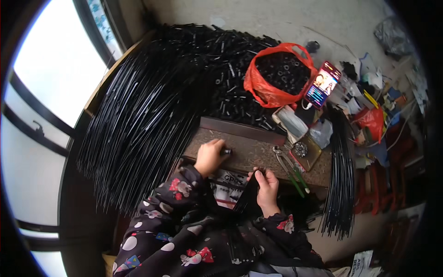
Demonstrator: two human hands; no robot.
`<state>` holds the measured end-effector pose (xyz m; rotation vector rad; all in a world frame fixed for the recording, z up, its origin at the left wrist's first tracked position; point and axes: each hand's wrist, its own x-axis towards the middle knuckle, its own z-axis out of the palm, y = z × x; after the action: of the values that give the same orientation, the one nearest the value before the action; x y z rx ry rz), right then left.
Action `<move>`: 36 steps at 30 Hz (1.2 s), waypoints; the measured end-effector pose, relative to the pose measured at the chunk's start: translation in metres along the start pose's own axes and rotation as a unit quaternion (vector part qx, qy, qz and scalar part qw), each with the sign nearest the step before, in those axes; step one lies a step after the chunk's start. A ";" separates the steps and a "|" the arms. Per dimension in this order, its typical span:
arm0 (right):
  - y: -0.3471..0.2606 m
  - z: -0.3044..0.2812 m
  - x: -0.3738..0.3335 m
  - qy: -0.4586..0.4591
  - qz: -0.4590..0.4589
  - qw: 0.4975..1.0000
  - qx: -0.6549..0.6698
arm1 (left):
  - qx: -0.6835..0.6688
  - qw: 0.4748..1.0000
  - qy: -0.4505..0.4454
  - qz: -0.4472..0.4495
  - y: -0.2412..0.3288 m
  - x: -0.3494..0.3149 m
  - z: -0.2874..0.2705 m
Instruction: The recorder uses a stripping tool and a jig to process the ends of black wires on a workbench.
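Observation:
My left hand (209, 158) is closed over the worktable's front part, its fingers around a small black cylindrical piece (226, 151). To its right, my right hand (266, 188) pinches the top ends of a bunch of thin black strands (248, 194), which hangs down toward my lap. Left of my hands, a large spread of long black strands (134, 115) drapes over the table edge. Beyond a low brown board (242, 131) lies a heap of small black parts (221, 99). A red plastic bag (258, 90) stands on the heap, filled with small black ring-shaped parts (284, 69).
A lit phone (323, 84) leans beside the bag. Green-handled pliers (291, 171) lie near a tray of small metal pieces (301, 149). Another black strand bundle (339, 184) hangs off the right edge. Clutter (369, 101) fills the far right; a bright window (50, 60) is at left.

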<state>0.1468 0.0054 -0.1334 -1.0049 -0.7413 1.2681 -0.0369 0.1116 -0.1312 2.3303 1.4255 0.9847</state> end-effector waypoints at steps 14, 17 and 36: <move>-0.006 0.020 -0.012 -0.048 -0.160 0.944 -0.284 | -0.568 0.823 -0.005 -0.007 0.075 0.015 -0.016; 0.008 0.007 -0.010 -0.023 -0.090 0.986 -0.138 | -0.664 0.713 0.030 -0.224 0.055 0.004 -0.023; 0.013 0.042 -0.021 -0.020 -0.058 0.998 0.004 | -0.821 0.480 -0.153 -0.268 0.029 -0.055 -0.008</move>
<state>0.1005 -0.0073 -0.1270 -0.9193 -0.8137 1.1937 -0.0383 0.0491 -0.1331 0.4288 0.3187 0.8517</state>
